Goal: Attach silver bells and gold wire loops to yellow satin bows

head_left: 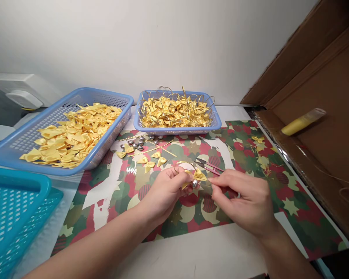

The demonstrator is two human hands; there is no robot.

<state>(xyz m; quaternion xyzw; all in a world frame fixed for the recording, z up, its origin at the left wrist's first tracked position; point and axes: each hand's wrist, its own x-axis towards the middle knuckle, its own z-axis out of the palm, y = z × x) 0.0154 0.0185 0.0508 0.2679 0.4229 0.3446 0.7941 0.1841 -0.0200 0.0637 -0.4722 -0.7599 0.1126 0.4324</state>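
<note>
Head view, hands pinch bow, large basket, small basket (bows inside)

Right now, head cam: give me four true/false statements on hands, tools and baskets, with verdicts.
The left hand and right hand both hold one yellow bow. True.
The snips are in the right hand. False: they lie on the patterned mat, just past the fingers.
The left basket and right basket, both blue, hold yellow bows. True.
The silver bells sit in a basket. False: they lie loose on the mat.
</note>
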